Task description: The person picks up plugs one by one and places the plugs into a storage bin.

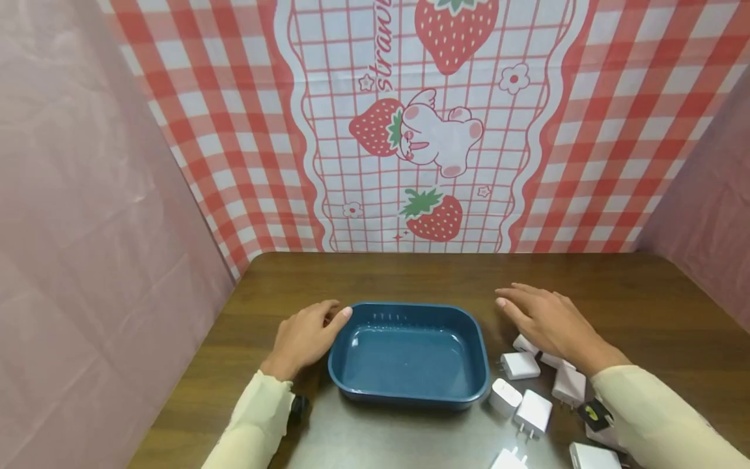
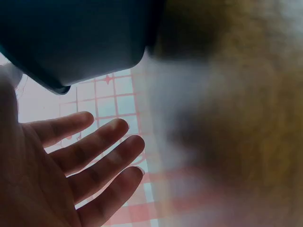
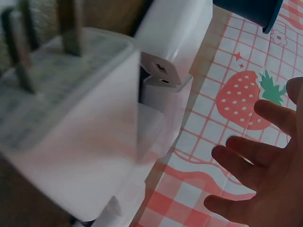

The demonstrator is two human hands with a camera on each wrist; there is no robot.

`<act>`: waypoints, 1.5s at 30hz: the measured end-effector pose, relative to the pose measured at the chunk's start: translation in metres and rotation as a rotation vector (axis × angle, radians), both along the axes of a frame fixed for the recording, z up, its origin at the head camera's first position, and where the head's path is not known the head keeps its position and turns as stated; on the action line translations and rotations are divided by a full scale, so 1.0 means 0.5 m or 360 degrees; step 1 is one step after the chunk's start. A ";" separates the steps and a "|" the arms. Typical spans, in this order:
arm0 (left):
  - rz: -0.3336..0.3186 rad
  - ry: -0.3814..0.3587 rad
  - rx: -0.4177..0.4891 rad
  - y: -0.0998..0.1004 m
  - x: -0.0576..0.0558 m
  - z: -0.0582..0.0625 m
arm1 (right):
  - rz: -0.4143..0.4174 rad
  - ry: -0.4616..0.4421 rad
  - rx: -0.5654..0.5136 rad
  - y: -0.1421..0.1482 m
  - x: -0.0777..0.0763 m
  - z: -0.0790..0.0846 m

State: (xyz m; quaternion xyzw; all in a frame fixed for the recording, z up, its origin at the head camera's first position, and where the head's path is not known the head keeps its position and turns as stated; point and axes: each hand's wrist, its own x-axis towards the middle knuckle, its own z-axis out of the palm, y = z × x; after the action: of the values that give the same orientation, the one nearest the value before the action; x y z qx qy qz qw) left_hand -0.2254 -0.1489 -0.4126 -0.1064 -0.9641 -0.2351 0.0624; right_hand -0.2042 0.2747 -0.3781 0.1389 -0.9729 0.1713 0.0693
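Observation:
A blue rectangular baking dish (image 1: 407, 358), with nothing in it, sits in the middle of the table. My left hand (image 1: 306, 339) is at its left rim, thumb right by the edge; in the left wrist view the fingers (image 2: 106, 161) are spread and straight beside the dish (image 2: 75, 38). Over on the right, my right hand (image 1: 547, 319) hovers above a group of white chargers (image 1: 533, 412), holding nothing. The right wrist view shows its fingers (image 3: 241, 161) loosely extended, and a charger (image 3: 85, 127) with metal prongs close to the camera.
Several white charger plugs lie scattered right of the dish, one (image 1: 508, 460) near the front edge of view. A checked strawberry cloth (image 1: 433, 130) hangs behind the wooden table (image 1: 234, 365). Pink drapes (image 1: 105, 260) stand at both sides.

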 end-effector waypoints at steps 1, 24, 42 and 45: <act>0.0012 -0.0007 -0.0007 0.001 0.001 -0.002 | 0.0003 0.0008 0.0000 0.002 0.002 -0.002; 0.0116 -0.0016 0.0047 0.033 0.035 0.003 | 0.0000 0.0037 0.0000 0.009 0.031 -0.005; 0.0146 0.0014 0.0154 0.029 0.049 -0.007 | -0.0049 -0.0108 0.0094 0.028 0.073 -0.002; 0.0148 0.0003 0.0201 0.029 0.049 -0.011 | -0.0090 -0.0098 0.0101 0.038 0.091 0.001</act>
State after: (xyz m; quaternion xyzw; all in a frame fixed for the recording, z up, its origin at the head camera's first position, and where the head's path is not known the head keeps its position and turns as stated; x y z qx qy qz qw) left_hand -0.2007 -0.1344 -0.4183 -0.0578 -0.9512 -0.2923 0.0808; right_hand -0.1589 0.2936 -0.3777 0.1082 -0.9831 0.1423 0.0399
